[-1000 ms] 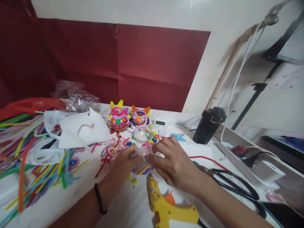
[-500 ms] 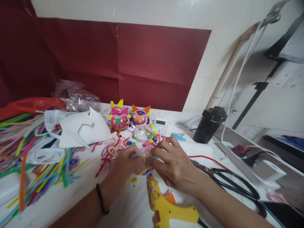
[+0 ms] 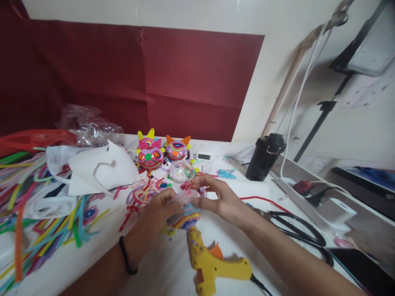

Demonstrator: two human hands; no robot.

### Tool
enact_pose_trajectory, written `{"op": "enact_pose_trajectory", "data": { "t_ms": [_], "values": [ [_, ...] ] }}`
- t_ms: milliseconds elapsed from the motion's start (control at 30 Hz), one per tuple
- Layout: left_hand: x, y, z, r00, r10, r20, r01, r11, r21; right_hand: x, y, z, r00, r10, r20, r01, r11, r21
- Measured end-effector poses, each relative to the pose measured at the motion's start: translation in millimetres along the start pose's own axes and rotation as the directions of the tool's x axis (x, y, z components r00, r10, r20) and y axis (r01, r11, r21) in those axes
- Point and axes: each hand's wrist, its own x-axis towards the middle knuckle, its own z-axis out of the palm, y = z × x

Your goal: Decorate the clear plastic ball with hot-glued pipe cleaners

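Note:
Between my hands is a clear round ball (image 3: 189, 217) with rainbow-coloured stripes on its lower side. My left hand (image 3: 163, 207) grips it from the left, thumb and fingers closed on its edge. On the other side my right hand (image 3: 217, 199) curls round the ball, its thumb against the surface and its index finger arched above. Just below lies a yellow glue gun (image 3: 220, 267), its nozzle pointing up at the ball. Behind my fingers sits another clear ball (image 3: 182, 170) with coloured bits in it.
Decorated animal-face balls (image 3: 149, 157) stand at the back by a small digital clock (image 3: 203, 156). Pipe cleaners (image 3: 61, 230) and cut white paper (image 3: 103, 172) cover the left. Black-handled scissors (image 3: 300, 230), a black bottle (image 3: 265, 158) and a phone (image 3: 359, 269) are on the right.
My right hand has opened out and drawn back a little from the top of the ball, so more of its striped side shows. The whole view has shifted slightly.

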Motion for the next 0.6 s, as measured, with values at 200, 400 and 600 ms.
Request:
{"op": "enact_pose_trajectory", "data": {
  "t_ms": [200, 400, 600],
  "values": [
    [0, 0, -0.1, 0.998, -0.013, 0.055, 0.010, 0.998, 0.059, 0, 0, 8, 0.977, 0.149, 0.153, -0.190, 0.935, 0.301],
    [-4, 1, 3.7, 1.000, 0.008, 0.027, -0.011, 0.996, 0.093, -1, -3, 11, 0.969, 0.182, 0.169, -0.239, 0.863, 0.445],
    [-6, 2, 4.2, 1.000, -0.006, 0.030, 0.004, 0.998, 0.062, -1, 1, 18, 0.970, 0.180, 0.161, -0.238, 0.832, 0.501]
  ]
}}
